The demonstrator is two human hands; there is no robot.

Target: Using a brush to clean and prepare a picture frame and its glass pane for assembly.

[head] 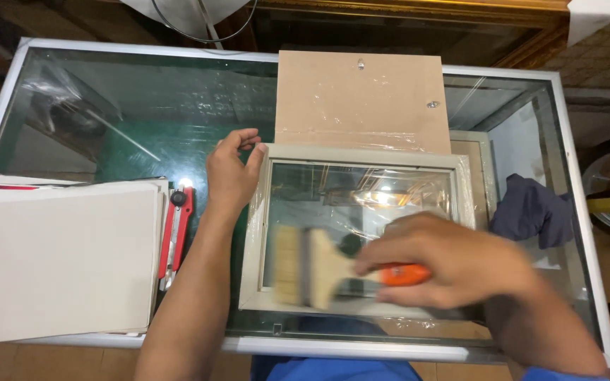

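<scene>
A pale picture frame [361,156] with a glass pane lies flat on the glass-topped table [128,106], partly wrapped in clear plastic film. My left hand [231,173] rests on the frame's upper left corner, fingers spread against its edge. My right hand [453,264] grips the orange handle of a wide flat paintbrush [312,267]. The blurred bristles sit over the frame's lower left part, on the glass.
A brown backing board [361,99] lies just behind the frame. A stack of white boards [58,261] sits at the left with a red utility knife [176,233] beside it. A dark blue cloth [531,208] shows at the right under the glass.
</scene>
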